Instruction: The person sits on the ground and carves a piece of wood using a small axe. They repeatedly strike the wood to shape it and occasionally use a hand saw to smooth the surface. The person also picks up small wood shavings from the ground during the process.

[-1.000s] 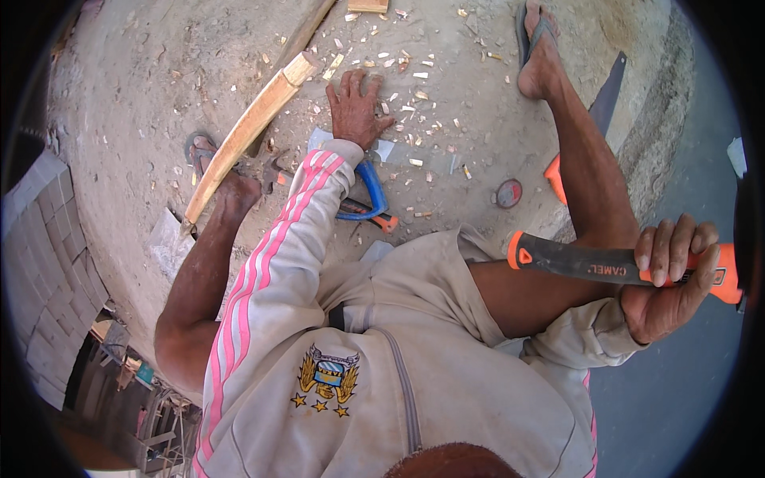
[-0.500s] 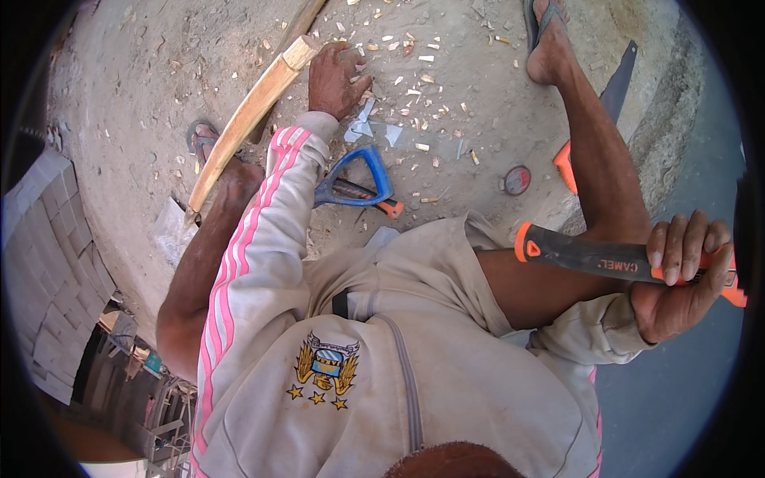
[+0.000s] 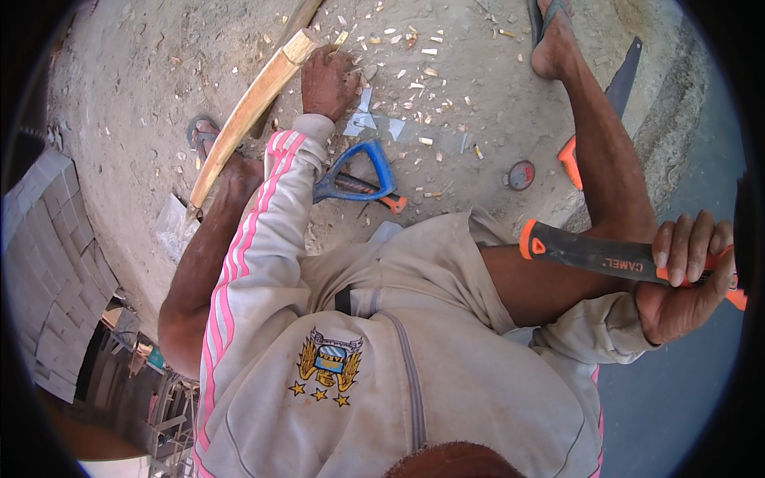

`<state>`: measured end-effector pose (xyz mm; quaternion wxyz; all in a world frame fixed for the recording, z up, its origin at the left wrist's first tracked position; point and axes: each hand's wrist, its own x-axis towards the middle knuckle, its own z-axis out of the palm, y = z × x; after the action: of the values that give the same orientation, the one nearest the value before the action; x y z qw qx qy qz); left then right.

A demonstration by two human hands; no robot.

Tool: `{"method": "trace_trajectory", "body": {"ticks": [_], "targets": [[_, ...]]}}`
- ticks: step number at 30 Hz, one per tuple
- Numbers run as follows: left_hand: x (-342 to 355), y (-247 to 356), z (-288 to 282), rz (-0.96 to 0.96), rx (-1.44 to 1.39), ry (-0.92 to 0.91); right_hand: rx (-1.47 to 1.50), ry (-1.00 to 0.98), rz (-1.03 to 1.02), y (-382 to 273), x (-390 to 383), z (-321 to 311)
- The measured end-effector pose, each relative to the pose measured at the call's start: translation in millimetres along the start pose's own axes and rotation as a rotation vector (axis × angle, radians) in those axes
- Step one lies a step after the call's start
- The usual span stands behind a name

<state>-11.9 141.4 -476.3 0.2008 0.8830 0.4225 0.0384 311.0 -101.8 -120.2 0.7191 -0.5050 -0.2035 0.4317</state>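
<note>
My left hand (image 3: 328,84) is low over the dirt beside the upper end of a pale, curved piece of shaped wood (image 3: 253,111). Its fingers are bent, and a small wood chip (image 3: 341,37) shows at their tips, apparently pinched. The curved piece slants down across my left shin. Out at the right, my right hand (image 3: 692,275) is wrapped round a tool with a black and orange grip (image 3: 590,251). The grip's butt points left over my right thigh; the tool's far end is cut off at the dark rim.
A blue D-shaped handle (image 3: 388,171) lies between my legs, over another black and orange tool (image 3: 396,204). By my right leg are a handsaw (image 3: 624,80) with an orange handle and a round red-topped tin (image 3: 521,175). Wood chips and clear plastic (image 3: 396,129) litter the ground.
My left hand has drawn in slightly and its fingers have curled, with a chip now at the tips. My right hand still grips the tool, which has barely shifted.
</note>
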Motion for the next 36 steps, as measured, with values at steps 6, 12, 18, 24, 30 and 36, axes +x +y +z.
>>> {"method": "trace_trajectory", "body": {"ticks": [6, 12, 18, 24, 30, 36], "targets": [[-19, 23, -16, -0.086, 0.177, -0.167, -0.012, 0.001, 0.001, 1, 0, -1], [-43, 27, -9, -0.048, 0.212, -0.216, -0.003, 0.008, 0.006, 0, 0, 0], [-50, 33, -31, -0.058, 0.265, -0.356, -0.016, 0.015, 0.006, 1, 0, 2], [-50, 12, -44, 0.027, 0.224, -0.409, -0.006, 0.015, 0.000, 1, -1, 1], [-47, 13, -31, 0.035, 0.145, -0.364, -0.022, 0.013, 0.004, 2, 1, 2], [-57, 24, -22, 0.012, 0.178, -0.351, -0.006, 0.020, 0.015, 2, 0, 3]]}}
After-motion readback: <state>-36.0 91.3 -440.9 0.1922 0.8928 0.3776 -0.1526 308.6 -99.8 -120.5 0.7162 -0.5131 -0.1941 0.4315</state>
